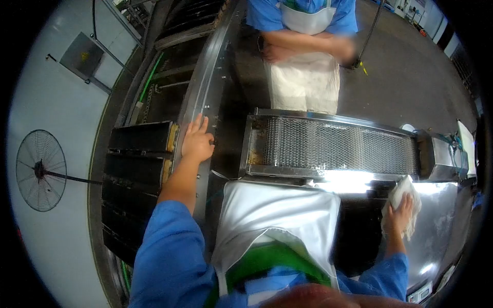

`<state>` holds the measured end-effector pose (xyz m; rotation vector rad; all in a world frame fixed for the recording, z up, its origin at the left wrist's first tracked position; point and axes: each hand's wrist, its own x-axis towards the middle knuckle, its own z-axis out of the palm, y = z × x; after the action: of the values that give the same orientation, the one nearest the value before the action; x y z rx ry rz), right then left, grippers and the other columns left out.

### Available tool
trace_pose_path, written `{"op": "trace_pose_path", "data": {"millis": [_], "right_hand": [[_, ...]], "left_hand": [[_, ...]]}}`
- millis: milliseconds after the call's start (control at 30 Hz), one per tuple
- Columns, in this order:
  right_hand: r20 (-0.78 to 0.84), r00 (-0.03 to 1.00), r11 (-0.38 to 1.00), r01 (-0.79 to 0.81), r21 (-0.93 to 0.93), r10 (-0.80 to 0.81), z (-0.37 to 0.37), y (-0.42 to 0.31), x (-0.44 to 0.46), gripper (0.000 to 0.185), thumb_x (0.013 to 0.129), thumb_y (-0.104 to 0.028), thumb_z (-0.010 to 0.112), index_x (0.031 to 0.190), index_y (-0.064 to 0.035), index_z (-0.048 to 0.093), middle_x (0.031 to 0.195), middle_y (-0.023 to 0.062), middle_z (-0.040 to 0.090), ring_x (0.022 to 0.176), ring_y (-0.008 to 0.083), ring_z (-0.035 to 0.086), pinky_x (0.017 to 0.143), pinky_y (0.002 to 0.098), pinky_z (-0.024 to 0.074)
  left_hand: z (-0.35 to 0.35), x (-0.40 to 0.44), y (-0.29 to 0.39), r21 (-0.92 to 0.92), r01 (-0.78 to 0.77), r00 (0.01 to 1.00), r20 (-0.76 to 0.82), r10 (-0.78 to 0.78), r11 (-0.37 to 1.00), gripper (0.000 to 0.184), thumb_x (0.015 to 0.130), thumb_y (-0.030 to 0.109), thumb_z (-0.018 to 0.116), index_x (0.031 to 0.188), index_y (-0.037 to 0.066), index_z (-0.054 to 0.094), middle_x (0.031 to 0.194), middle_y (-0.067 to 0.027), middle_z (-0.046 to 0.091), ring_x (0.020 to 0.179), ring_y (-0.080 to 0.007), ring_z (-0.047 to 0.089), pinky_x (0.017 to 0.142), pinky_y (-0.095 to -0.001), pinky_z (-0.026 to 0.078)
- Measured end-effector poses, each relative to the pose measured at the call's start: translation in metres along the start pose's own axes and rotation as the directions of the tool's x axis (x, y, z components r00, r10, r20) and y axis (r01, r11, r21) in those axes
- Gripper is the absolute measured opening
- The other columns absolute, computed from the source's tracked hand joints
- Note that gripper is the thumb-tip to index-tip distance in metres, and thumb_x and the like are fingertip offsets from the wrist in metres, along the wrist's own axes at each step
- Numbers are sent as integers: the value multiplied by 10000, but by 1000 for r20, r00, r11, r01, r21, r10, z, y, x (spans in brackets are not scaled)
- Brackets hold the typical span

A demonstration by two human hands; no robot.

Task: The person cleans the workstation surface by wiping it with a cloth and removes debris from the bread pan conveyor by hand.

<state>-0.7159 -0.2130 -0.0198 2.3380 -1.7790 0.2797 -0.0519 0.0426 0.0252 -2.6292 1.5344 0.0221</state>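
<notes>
My left hand point(197, 142) rests on the long steel rail point(205, 92) beside the dark conveyor slats point(136, 169). Its fingers are spread and nothing is in it. At the right, my right hand point(400, 213) presses a crumpled whitish cloth point(408, 192) against a shiny steel cover point(436, 220). The cloth bunches out beyond the fingertips and under the palm. Just past the cloth lies the steel frame of a mesh belt conveyor point(339, 146).
Across the mesh belt stands a person in a blue shirt and white apron point(303, 82), forearms crossed. A wall fan point(41, 169) and a grey electrical box point(82, 56) are on the left. A steel housing point(436, 154) closes the belt's right end.
</notes>
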Motion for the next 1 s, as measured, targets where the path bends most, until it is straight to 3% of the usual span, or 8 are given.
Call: {"op": "trace_pose_path", "data": {"millis": [1000], "right_hand": [[-13, 1000, 1000, 20, -16, -20, -1, -4, 1, 737, 744, -199, 725, 1404, -46, 434, 1465, 160, 433, 1380, 398, 340, 1158, 485, 265]], "left_hand": [[-2, 0, 0, 9, -6, 1000, 3, 6, 1000, 160, 758, 261, 756, 889, 171, 767, 1541, -110, 373, 1491, -292, 157, 1206, -443, 175]]}}
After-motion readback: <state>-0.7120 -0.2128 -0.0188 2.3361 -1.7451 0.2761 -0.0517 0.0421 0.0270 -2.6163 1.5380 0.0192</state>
